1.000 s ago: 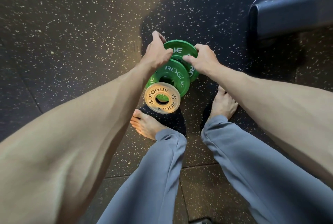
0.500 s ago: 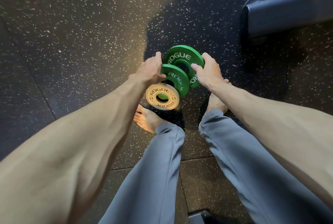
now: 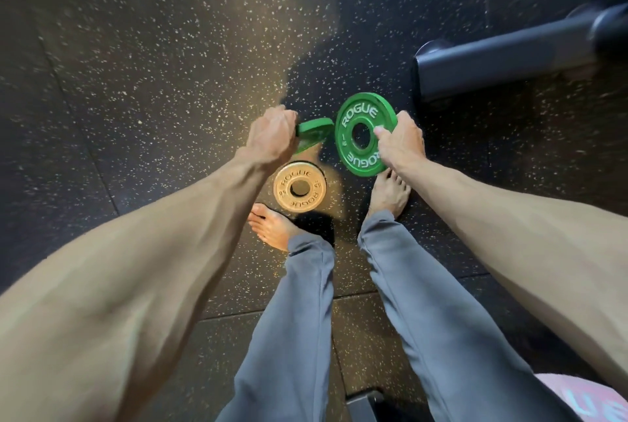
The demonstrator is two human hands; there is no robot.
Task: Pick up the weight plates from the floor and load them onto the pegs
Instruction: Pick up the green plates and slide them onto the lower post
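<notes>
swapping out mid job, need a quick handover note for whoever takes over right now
Left hand: grips the left green plate, seen nearly edge-on, lifted off the floor.
Right hand: grips the right green plate, face toward the camera, also lifted.
Pale plate: flat on the floor ahead of the bare feet, untouched.
Done: two plates picked up.
Left: load both onto pegs, then fetch the pale plate. A dark tube lies to the right; cannot tell if it is a peg.
</notes>
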